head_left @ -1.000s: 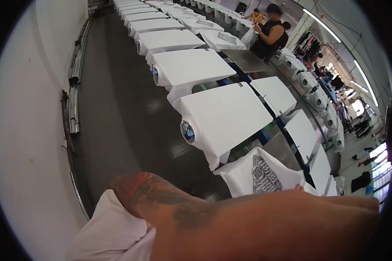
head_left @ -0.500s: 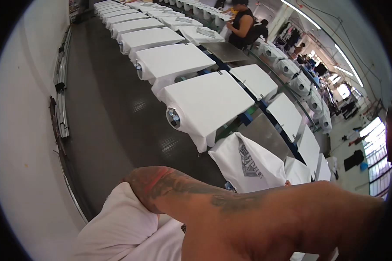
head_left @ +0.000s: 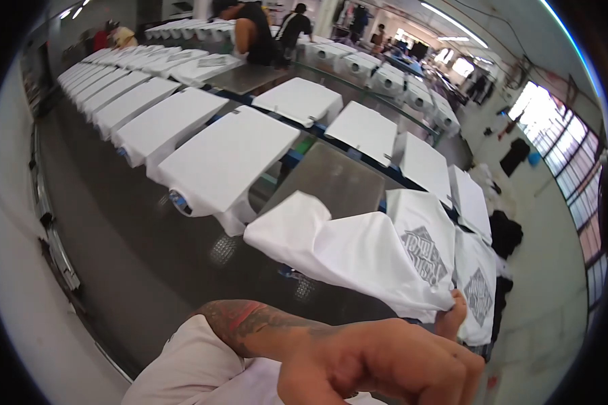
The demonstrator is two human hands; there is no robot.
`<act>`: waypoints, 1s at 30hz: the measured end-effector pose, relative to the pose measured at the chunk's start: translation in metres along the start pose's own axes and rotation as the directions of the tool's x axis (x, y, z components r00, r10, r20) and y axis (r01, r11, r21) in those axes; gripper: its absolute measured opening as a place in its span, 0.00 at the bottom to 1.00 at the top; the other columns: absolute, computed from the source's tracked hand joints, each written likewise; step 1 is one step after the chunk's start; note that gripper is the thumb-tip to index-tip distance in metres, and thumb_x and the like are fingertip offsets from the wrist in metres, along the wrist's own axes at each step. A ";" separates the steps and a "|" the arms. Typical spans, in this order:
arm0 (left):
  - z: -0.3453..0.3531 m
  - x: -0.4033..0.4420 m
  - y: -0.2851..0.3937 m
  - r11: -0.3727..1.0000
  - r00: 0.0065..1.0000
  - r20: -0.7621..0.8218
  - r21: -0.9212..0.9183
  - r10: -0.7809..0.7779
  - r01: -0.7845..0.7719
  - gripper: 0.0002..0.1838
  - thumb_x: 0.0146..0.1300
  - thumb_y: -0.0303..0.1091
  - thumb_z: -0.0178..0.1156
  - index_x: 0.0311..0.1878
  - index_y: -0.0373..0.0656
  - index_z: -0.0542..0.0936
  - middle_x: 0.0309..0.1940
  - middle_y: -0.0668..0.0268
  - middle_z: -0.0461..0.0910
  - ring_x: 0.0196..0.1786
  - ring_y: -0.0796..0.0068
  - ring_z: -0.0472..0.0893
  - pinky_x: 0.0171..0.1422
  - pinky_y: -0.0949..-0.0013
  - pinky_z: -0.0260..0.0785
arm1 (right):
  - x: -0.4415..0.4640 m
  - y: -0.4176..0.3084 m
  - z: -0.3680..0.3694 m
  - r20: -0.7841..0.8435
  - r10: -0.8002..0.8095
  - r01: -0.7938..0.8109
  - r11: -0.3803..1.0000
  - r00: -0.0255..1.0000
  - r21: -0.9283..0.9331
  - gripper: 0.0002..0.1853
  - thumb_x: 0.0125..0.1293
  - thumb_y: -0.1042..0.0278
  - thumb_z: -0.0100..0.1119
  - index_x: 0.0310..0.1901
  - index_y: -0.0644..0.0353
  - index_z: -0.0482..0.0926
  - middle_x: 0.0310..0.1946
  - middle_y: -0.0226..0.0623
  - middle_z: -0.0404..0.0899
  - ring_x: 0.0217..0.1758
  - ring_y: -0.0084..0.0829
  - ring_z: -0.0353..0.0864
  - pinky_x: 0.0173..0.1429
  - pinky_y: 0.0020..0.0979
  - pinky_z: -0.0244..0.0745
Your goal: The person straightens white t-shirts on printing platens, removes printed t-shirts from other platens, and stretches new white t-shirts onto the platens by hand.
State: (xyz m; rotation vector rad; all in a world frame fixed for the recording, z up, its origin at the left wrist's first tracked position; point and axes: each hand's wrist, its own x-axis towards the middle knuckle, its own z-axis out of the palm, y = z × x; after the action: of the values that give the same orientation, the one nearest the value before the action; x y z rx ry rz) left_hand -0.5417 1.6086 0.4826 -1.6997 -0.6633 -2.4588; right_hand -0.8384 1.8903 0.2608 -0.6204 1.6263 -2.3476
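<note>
A white T-shirt with a grey diamond-shaped lettered print stretches in loose folds beside a bare metal printing board. My right hand pinches its lower right edge, fingers closed on the cloth. Close to the camera, my left hand is seen from the back at the end of the tattooed arm. Its fingers are loosely bent, thumb apart, and I see nothing in it. A second printed white shirt hangs just right of my right hand.
Long rows of slanted boards carry white shirts, such as the near board. Another bare metal board lies farther back. A person in black works across the line. A dark floor aisle runs along the left wall.
The view has swung right. The printed shirt is now stretched out to the right, with my right hand in sight at its edge. My left hand has moved left and lower.
</note>
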 end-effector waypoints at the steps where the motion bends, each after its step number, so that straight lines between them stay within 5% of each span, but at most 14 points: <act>1: -0.003 0.004 -0.014 0.999 1.000 0.008 0.041 -0.006 0.006 0.08 0.59 0.30 0.62 0.37 0.33 0.79 0.35 0.62 0.74 0.35 0.71 0.75 0.38 0.71 0.64 | -0.012 -0.033 0.004 0.022 -0.078 0.080 0.994 0.997 -0.070 0.09 0.65 0.65 0.47 0.30 0.59 0.73 0.27 0.29 0.73 0.30 0.22 0.72 0.40 0.27 0.71; 5: -0.022 0.009 -0.040 0.997 0.998 0.055 0.067 -0.037 0.034 0.12 0.58 0.31 0.63 0.41 0.31 0.81 0.37 0.58 0.75 0.34 0.70 0.75 0.38 0.73 0.65 | -0.045 -0.153 -0.058 -0.030 -0.474 0.468 0.877 0.880 -0.111 0.17 0.70 0.52 0.48 0.39 0.61 0.73 0.35 0.34 0.74 0.41 0.30 0.77 0.47 0.38 0.76; 7: -0.037 -0.012 -0.082 0.985 0.979 0.126 0.054 0.158 -0.166 0.13 0.59 0.32 0.65 0.41 0.31 0.81 0.41 0.54 0.75 0.35 0.68 0.75 0.39 0.72 0.67 | -0.064 -0.207 -0.044 -0.078 -0.628 0.620 0.777 0.774 -0.104 0.17 0.72 0.53 0.49 0.40 0.62 0.74 0.35 0.33 0.74 0.40 0.27 0.77 0.47 0.34 0.75; 9: -0.050 -0.007 -0.074 0.943 0.965 0.136 0.282 -0.225 0.180 0.12 0.61 0.37 0.64 0.33 0.37 0.79 0.32 0.60 0.75 0.37 0.69 0.76 0.43 0.67 0.67 | -0.059 -0.233 0.042 -0.682 -0.673 0.541 0.700 0.285 -0.465 0.12 0.72 0.62 0.40 0.32 0.59 0.65 0.31 0.31 0.67 0.34 0.25 0.70 0.43 0.30 0.71; 10: -0.053 -0.005 -0.081 0.896 0.958 0.060 0.373 -0.282 0.240 0.05 0.63 0.26 0.58 0.31 0.37 0.79 0.35 0.55 0.76 0.35 0.64 0.75 0.40 0.66 0.68 | -0.057 -0.233 0.024 -0.345 -0.889 0.212 0.415 0.301 -0.885 0.11 0.71 0.66 0.39 0.31 0.59 0.66 0.31 0.31 0.67 0.34 0.24 0.70 0.41 0.28 0.71; 11: -0.058 -0.007 -0.096 0.836 0.956 -0.030 0.477 -0.293 0.271 0.03 0.63 0.26 0.58 0.34 0.37 0.79 0.36 0.55 0.75 0.37 0.64 0.75 0.41 0.67 0.68 | -0.055 -0.225 0.011 -0.341 -0.891 0.212 0.411 0.300 -0.887 0.11 0.71 0.66 0.39 0.31 0.59 0.66 0.31 0.31 0.67 0.34 0.24 0.70 0.41 0.28 0.71; 14: -0.075 -0.013 -0.138 0.450 0.909 -0.313 0.794 -0.276 0.409 0.16 0.61 0.27 0.62 0.53 0.37 0.75 0.46 0.55 0.73 0.46 0.59 0.76 0.49 0.64 0.70 | -0.046 -0.196 0.011 0.002 -0.503 0.487 0.837 0.864 -0.250 0.17 0.66 0.53 0.51 0.31 0.61 0.69 0.26 0.30 0.66 0.28 0.23 0.65 0.33 0.25 0.62; 15: -0.081 -0.015 -0.151 0.287 0.901 -0.378 0.858 -0.211 0.427 0.21 0.60 0.27 0.63 0.57 0.38 0.73 0.49 0.54 0.73 0.49 0.57 0.75 0.52 0.62 0.70 | -0.040 -0.196 0.023 0.479 -0.276 0.414 0.886 0.833 -0.210 0.19 0.64 0.52 0.53 0.26 0.61 0.70 0.22 0.34 0.70 0.25 0.28 0.69 0.30 0.28 0.64; 17: -0.089 -0.023 -0.163 0.035 0.901 -0.370 0.921 -0.226 0.387 0.27 0.58 0.27 0.65 0.61 0.39 0.70 0.54 0.52 0.71 0.55 0.54 0.73 0.60 0.58 0.68 | -0.062 -0.185 0.093 0.556 -0.207 0.389 0.892 0.805 -0.232 0.24 0.59 0.59 0.57 0.10 0.59 0.65 0.10 0.40 0.69 0.11 0.29 0.66 0.18 0.28 0.59; 21: -0.089 -0.056 -0.181 0.296 0.807 -0.270 0.831 -0.526 0.471 0.21 0.58 0.30 0.64 0.55 0.36 0.76 0.58 0.53 0.72 0.61 0.54 0.71 0.67 0.58 0.64 | -0.063 -0.205 0.102 0.759 -0.039 0.299 0.931 0.650 -0.209 0.02 0.34 0.76 0.48 0.15 0.63 0.71 0.15 0.38 0.76 0.16 0.31 0.75 0.24 0.24 0.69; 25: -0.090 -0.058 -0.162 0.315 0.889 -0.370 0.839 -0.270 0.444 0.10 0.60 0.23 0.60 0.45 0.34 0.80 0.51 0.54 0.77 0.59 0.56 0.75 0.62 0.61 0.69 | -0.062 -0.201 0.110 0.533 -0.185 0.320 0.932 0.826 -0.172 0.06 0.34 0.75 0.47 0.17 0.63 0.75 0.14 0.36 0.76 0.15 0.26 0.73 0.22 0.23 0.66; 28: -0.086 -0.050 -0.132 0.267 0.949 -0.293 0.911 -0.116 0.313 0.06 0.61 0.23 0.58 0.38 0.31 0.82 0.47 0.53 0.80 0.56 0.51 0.79 0.59 0.57 0.72 | -0.052 -0.198 0.108 0.673 -0.173 0.453 0.851 0.719 -0.265 0.21 0.55 0.48 0.69 0.29 0.62 0.79 0.17 0.30 0.74 0.18 0.23 0.73 0.22 0.24 0.62; 29: -0.081 -0.047 -0.126 0.265 0.949 -0.292 0.912 -0.121 0.314 0.06 0.61 0.23 0.58 0.38 0.31 0.82 0.47 0.53 0.80 0.56 0.51 0.79 0.59 0.57 0.72 | -0.052 -0.198 0.103 0.715 -0.047 0.409 0.846 0.697 -0.343 0.36 0.43 0.28 0.72 0.34 0.60 0.80 0.17 0.28 0.73 0.17 0.23 0.72 0.23 0.24 0.62; 30: -0.075 -0.045 -0.121 0.273 0.960 -0.263 0.920 -0.095 0.279 0.06 0.61 0.23 0.57 0.37 0.30 0.81 0.46 0.52 0.81 0.55 0.51 0.80 0.58 0.57 0.73 | -0.049 -0.200 0.104 0.713 -0.050 0.408 0.847 0.699 -0.341 0.36 0.43 0.28 0.72 0.34 0.60 0.80 0.17 0.28 0.73 0.17 0.23 0.72 0.23 0.24 0.62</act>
State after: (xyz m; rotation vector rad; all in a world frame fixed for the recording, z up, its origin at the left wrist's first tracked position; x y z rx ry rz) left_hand -0.6268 1.6801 0.3831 -0.8811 -1.8981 -1.4924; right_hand -0.7355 1.8965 0.4675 -1.6647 1.7855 -1.4723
